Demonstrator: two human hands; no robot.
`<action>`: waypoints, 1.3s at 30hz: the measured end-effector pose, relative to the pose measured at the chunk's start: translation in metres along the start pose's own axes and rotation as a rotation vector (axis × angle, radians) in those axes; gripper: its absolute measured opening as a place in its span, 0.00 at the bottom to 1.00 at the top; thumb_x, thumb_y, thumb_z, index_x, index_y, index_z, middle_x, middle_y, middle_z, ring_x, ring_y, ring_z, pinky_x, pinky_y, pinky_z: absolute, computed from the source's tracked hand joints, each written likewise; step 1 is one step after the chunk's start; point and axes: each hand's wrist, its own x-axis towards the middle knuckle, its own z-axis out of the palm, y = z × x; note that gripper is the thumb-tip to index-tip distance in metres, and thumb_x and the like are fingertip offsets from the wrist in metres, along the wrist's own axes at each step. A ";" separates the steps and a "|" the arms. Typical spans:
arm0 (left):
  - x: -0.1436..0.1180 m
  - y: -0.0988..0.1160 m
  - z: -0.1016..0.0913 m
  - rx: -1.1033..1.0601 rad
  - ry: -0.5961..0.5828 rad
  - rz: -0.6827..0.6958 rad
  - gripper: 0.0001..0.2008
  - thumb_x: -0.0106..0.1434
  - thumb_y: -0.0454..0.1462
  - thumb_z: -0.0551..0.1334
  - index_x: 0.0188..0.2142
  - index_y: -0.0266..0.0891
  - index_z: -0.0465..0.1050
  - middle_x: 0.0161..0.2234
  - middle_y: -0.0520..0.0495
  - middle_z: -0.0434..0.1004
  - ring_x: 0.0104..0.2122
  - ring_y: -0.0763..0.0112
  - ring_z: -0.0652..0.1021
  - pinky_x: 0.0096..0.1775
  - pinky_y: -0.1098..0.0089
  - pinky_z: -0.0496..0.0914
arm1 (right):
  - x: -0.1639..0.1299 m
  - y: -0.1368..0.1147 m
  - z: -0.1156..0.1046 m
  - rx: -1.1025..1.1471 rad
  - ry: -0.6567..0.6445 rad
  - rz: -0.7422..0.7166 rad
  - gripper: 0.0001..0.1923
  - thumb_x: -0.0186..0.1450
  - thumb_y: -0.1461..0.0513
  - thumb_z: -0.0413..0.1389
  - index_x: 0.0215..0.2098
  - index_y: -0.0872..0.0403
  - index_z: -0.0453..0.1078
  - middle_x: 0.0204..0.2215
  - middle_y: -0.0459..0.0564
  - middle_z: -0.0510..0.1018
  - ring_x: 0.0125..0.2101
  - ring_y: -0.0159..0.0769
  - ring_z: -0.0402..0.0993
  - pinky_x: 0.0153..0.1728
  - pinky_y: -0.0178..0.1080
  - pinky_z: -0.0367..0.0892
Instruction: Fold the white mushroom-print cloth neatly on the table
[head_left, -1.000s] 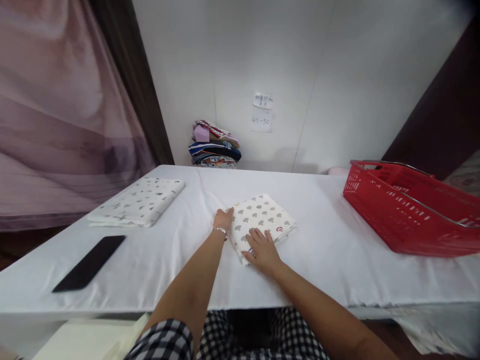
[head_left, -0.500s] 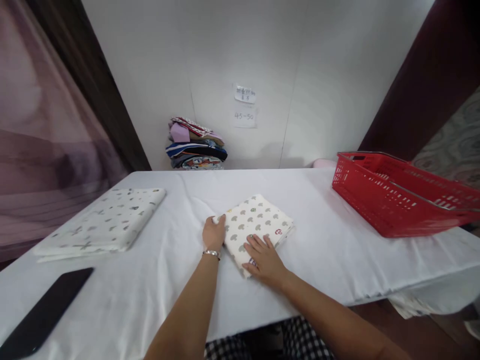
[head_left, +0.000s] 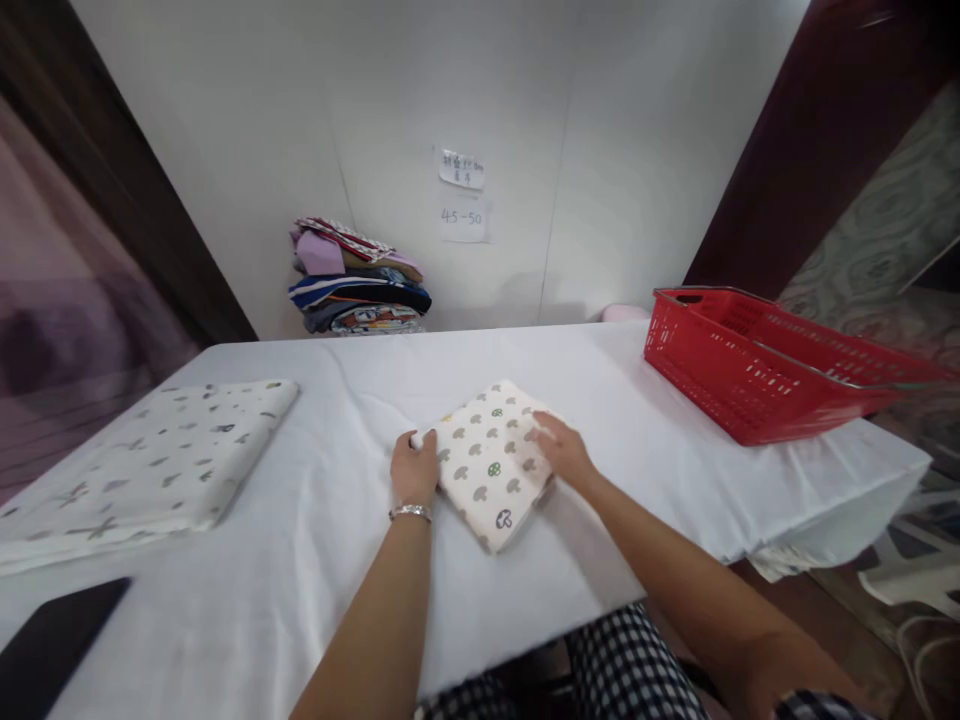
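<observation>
- While my left hand (head_left: 414, 468) sits at the left corner of a folded mushroom-print cloth (head_left: 484, 470), its fingertips are hard to separate from the fabric, and I cannot tell whether that grip is closed on the edge.
- My right hand (head_left: 561, 448) touches the cloth's right edge; its fingers are blurred, the underside is out of sight, and I cannot tell whether this grip pinches or merely rests.
- The mushroom-print cloth lies between my hands on the white-draped surface (head_left: 585, 370), one corner pointing towards me; its lower layers are mostly hidden beneath the top one.
- Well to my left, a second folded cloth (head_left: 165, 450) with small scattered motifs is cut off at the picture's edge.
- Nearer me, a black phone (head_left: 60, 640) is cropped too, so only part of it shows.
- Over on my right, a red shopping basket (head_left: 727, 380) stands on the surface, its inner floor hidden by its near wall.
- Beyond the far edge, a stack of folded fabrics (head_left: 360, 285) has its base concealed.
- Of two wall notes (head_left: 463, 195), the lower reads 45-50; the upper is too small for me to read.
</observation>
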 end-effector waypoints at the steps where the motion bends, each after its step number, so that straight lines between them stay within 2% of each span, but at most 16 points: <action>1: 0.000 0.000 0.000 0.001 0.001 0.003 0.23 0.61 0.49 0.54 0.50 0.40 0.66 0.43 0.43 0.73 0.43 0.60 0.73 0.47 0.63 0.66 | 0.016 0.008 -0.006 -0.023 0.075 0.113 0.19 0.64 0.57 0.49 0.52 0.52 0.69 0.53 0.49 0.71 0.54 0.39 0.64 0.54 0.42 0.60; 2: -0.001 0.000 0.000 0.001 0.003 0.005 0.23 0.61 0.49 0.54 0.50 0.39 0.67 0.44 0.43 0.73 0.43 0.60 0.73 0.47 0.63 0.66 | 0.030 0.016 -0.012 -0.070 0.090 0.207 0.19 0.64 0.57 0.48 0.51 0.53 0.69 0.52 0.49 0.72 0.52 0.39 0.67 0.51 0.40 0.63; 4: -0.001 0.000 0.000 -0.003 0.006 0.011 0.23 0.60 0.49 0.54 0.50 0.39 0.67 0.43 0.42 0.74 0.43 0.59 0.73 0.47 0.63 0.66 | 0.053 0.027 -0.021 -0.150 0.048 0.293 0.16 0.64 0.57 0.49 0.45 0.54 0.72 0.45 0.50 0.76 0.45 0.39 0.72 0.44 0.38 0.66; 7: -0.001 0.001 0.000 -0.009 0.013 0.016 0.22 0.60 0.49 0.54 0.50 0.39 0.67 0.44 0.42 0.74 0.43 0.59 0.73 0.47 0.63 0.66 | 0.069 0.035 -0.024 -0.205 -0.050 0.302 0.15 0.62 0.53 0.52 0.32 0.55 0.75 0.33 0.50 0.79 0.35 0.38 0.75 0.34 0.34 0.66; 9: -0.001 0.001 0.000 -0.008 0.014 0.011 0.22 0.60 0.49 0.55 0.50 0.40 0.67 0.44 0.42 0.74 0.44 0.59 0.73 0.47 0.63 0.66 | 0.073 0.036 -0.021 -0.238 -0.087 0.307 0.16 0.60 0.52 0.53 0.28 0.55 0.75 0.29 0.50 0.79 0.31 0.37 0.75 0.30 0.33 0.63; 16: 0.001 -0.001 0.002 -0.014 0.023 -0.005 0.22 0.60 0.50 0.55 0.49 0.41 0.67 0.42 0.44 0.75 0.42 0.60 0.74 0.45 0.63 0.67 | 0.074 0.037 -0.010 -0.321 -0.087 0.320 0.10 0.55 0.56 0.56 0.31 0.53 0.74 0.32 0.49 0.79 0.33 0.37 0.73 0.27 0.32 0.59; 26: 0.001 0.001 0.002 -0.012 0.021 -0.007 0.22 0.60 0.48 0.55 0.49 0.41 0.67 0.43 0.44 0.74 0.43 0.60 0.73 0.46 0.63 0.66 | 0.071 0.054 -0.017 -0.290 -0.111 0.309 0.12 0.55 0.54 0.58 0.29 0.55 0.74 0.31 0.49 0.78 0.32 0.35 0.73 0.27 0.31 0.58; 33: 0.001 0.001 0.002 -0.006 0.013 -0.025 0.22 0.60 0.49 0.55 0.50 0.41 0.67 0.44 0.44 0.74 0.43 0.59 0.73 0.46 0.63 0.66 | 0.065 0.056 -0.021 -0.272 -0.142 0.269 0.15 0.60 0.53 0.52 0.30 0.55 0.73 0.30 0.48 0.78 0.31 0.33 0.73 0.27 0.30 0.59; 39: 0.001 0.001 0.002 -0.016 0.022 -0.016 0.22 0.59 0.49 0.56 0.49 0.40 0.68 0.42 0.43 0.75 0.42 0.59 0.74 0.45 0.62 0.66 | 0.079 0.047 -0.017 -0.342 -0.146 0.246 0.16 0.63 0.53 0.49 0.32 0.54 0.73 0.34 0.49 0.79 0.34 0.35 0.73 0.30 0.31 0.59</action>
